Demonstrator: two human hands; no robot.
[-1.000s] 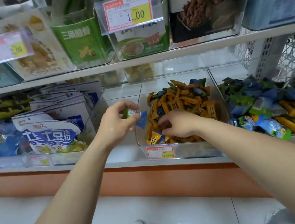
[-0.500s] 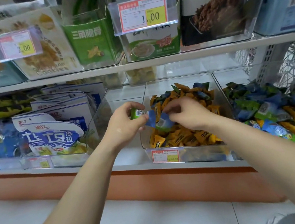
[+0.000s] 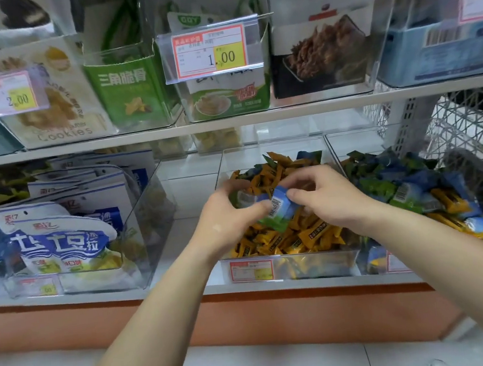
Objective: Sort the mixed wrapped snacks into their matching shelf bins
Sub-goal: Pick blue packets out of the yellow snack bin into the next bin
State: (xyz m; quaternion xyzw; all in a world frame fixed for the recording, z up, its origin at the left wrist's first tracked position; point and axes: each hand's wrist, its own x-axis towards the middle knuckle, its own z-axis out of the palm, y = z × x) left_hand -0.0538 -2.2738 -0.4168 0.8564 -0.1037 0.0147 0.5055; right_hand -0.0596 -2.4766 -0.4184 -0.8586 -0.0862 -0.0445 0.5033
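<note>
Head cam, left to right: bags in the left bin (image 3: pixel 153 211) haven't budged. The left hand (image 3: pixel 226 220) still pinches a green-and-white snack (image 3: pixel 243 197), and its thumb now clamps the blue barcode snack (image 3: pixel 279 208) too. The right hand (image 3: pixel 326 200) has just brought that one over, fingers curled on it. Both hover over the middle bin (image 3: pixel 272 144) of orange snacks (image 3: pixel 294 237). The right bin (image 3: pixel 356 142) and its mixed pile are cut off at the frame edge, and the wrapper print is too blurry to read.

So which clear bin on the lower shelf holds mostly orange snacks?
The middle bin: its pile is nearly all orange. The right bin holds mainly blue and green packs; the left bin holds big white-and-blue bags.
</note>
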